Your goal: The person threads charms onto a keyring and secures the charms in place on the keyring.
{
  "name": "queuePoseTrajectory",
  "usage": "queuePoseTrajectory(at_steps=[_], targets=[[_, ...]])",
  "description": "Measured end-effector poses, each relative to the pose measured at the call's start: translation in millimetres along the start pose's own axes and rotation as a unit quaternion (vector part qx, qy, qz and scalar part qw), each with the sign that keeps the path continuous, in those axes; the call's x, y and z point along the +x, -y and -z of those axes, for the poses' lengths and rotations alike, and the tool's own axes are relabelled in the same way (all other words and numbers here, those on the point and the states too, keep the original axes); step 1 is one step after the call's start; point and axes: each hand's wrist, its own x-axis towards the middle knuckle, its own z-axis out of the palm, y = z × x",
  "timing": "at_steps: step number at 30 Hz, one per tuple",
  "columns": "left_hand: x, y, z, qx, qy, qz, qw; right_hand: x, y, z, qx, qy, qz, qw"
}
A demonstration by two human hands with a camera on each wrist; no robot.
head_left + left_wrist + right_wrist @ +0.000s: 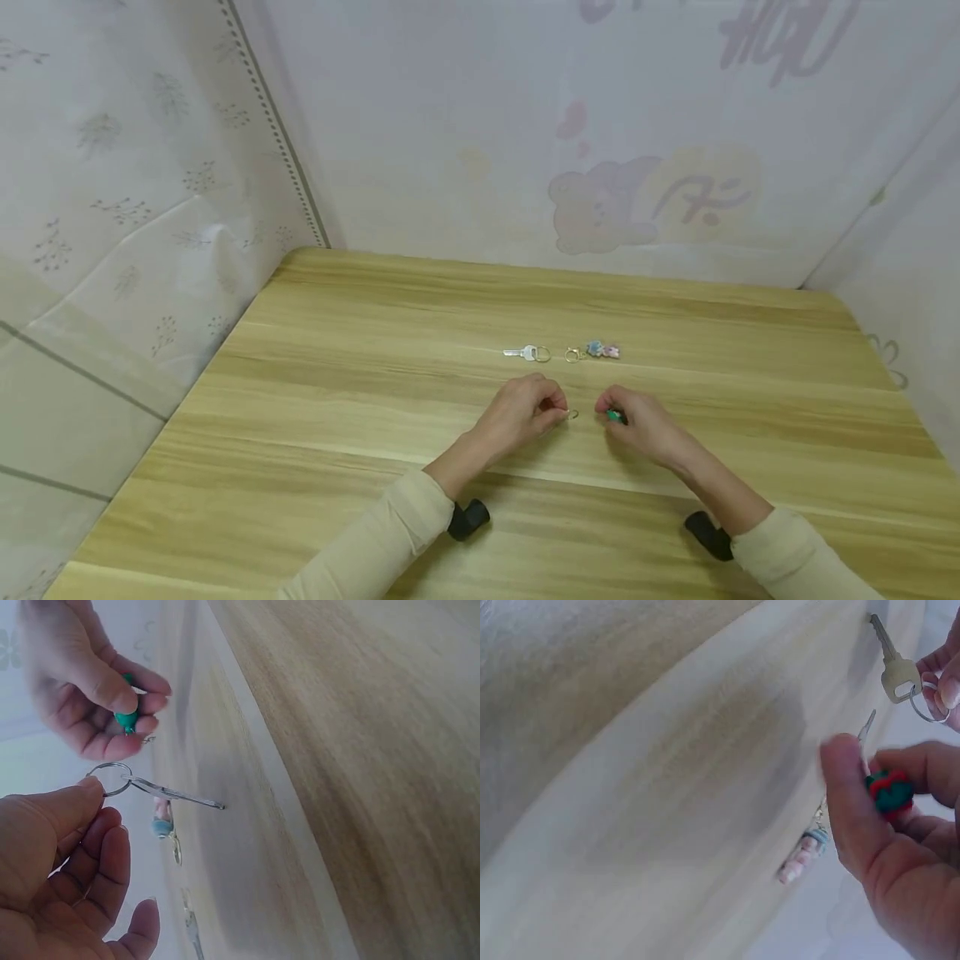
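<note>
My left hand [522, 410] pinches a metal split ring [111, 764] between thumb and forefinger, its other fingers loosely bent. From that ring hangs a silver key [900, 675], its blade pointing away from the fingers. Slightly to the right, my right hand [647, 425] grips a small green and red charm [890, 793]; the fingers cover part of it. A short bit of metal shows at the charm's end in the left wrist view. The ring and the charm are apart, with a small gap between the two hands.
Beyond the hands, a second silver key [521, 352] with a ring lies on the wooden table [337, 467]. To its right lies a gold clasp [573, 356] joined to a blue and pink charm [604, 350]. Patterned cloth [450, 125] hangs behind the table.
</note>
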Motion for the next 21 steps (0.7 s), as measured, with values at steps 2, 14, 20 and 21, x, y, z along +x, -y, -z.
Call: queuePoseTrajectory(at_steps=[2,14,20,21], targets=[[1.0,-1.3,0.5,0.003,0.002,-0.001,1.0000,-1,1,2,-0.025,-0.012,0.002,1.000],[3.1,-7.5,2.4,-0.005,-0.006,-0.006,1.0000,-9,8,11,-0.189,-0.078,0.039,0.978],[2.2,-10.0,0.6,-0.002,-0.007,-0.006,1.0000,-11,3,14,-0.204,-0.101,0.039,0.973],[2.2,-10.6,0.5,-0.002,-0.007,-0.007,0.9999,-12,2,14,-0.204,-0.104,0.039,0.973]])
